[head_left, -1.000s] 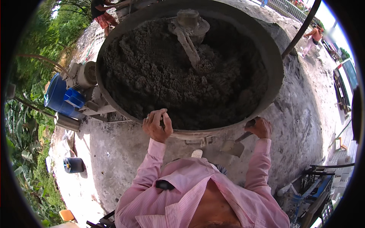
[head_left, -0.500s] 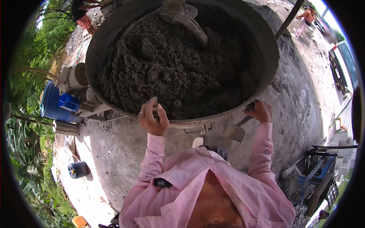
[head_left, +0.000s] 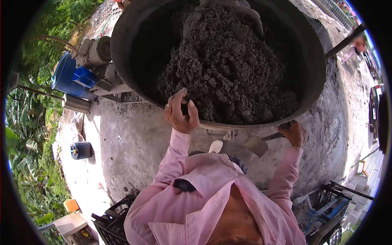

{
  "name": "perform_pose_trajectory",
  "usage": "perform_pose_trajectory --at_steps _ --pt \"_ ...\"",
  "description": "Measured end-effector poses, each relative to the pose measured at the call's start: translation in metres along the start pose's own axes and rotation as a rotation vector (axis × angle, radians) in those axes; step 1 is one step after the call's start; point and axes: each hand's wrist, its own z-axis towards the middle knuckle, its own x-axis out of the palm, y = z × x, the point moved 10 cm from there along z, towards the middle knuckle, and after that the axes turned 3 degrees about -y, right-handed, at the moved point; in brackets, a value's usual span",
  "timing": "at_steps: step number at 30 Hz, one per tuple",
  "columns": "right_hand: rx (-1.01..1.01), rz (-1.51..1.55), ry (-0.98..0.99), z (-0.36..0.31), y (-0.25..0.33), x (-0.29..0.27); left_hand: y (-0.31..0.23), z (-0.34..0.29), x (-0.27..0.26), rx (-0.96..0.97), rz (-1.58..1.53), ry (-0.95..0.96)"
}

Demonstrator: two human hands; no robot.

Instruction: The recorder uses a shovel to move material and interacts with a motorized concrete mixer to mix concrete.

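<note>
A wide round mixer drum [head_left: 316, 87] fills the upper middle, heaped with crumbly dark grey mortar [head_left: 228, 65]. At its far side a mortar-coated mixing paddle [head_left: 251, 16] is partly buried. My left hand [head_left: 181, 114] is at the near rim, fingers curled upward and thumb bent in; what lies between them is too dark to make out. My right hand [head_left: 293, 134], beside the rim's near right, is closed round the handle of a trowel [head_left: 256, 146]. The trowel's blade hangs outside the drum, pointing left.
A motor [head_left: 98, 51] and a blue bucket [head_left: 63, 77] stand left of the drum. A dark jug [head_left: 81, 150] sits on the concrete floor. Black crates lie at the lower left [head_left: 112, 222] and lower right [head_left: 326, 212]. A person [head_left: 354, 47] is at the far right.
The view has shifted, placing the drum farther right. The mortar heap and paddle have moved right within the drum, leaving a dark hollow at left. Both hands keep their places at the rim.
</note>
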Motion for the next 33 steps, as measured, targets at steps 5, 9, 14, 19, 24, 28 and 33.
perform_pose_trajectory --at_steps 5,9,14,19,24,28,33 --pt "0.011 -0.133 0.018 -0.003 0.012 -0.011 -0.001 0.0 0.003 -0.02 0.048 0.058" --pt "0.003 -0.156 0.031 -0.001 0.009 -0.011 -0.001 0.001 0.008 -0.033 0.043 0.097" --pt "-0.067 -0.101 -0.017 0.001 0.016 -0.015 -0.003 0.001 0.005 0.037 0.018 0.028" --pt "-0.041 -0.144 -0.014 0.003 0.014 -0.016 -0.005 0.0 0.011 0.04 0.0 0.076" --pt "-0.04 -0.178 -0.002 0.008 0.008 -0.012 -0.005 0.0 0.014 0.007 -0.011 0.098" --pt "-0.05 -0.083 0.062 0.01 0.007 -0.007 -0.005 0.0 0.015 0.025 0.004 0.119" --pt "-0.062 -0.11 0.038 0.011 0.005 -0.009 -0.007 0.001 0.015 0.012 0.012 0.11"
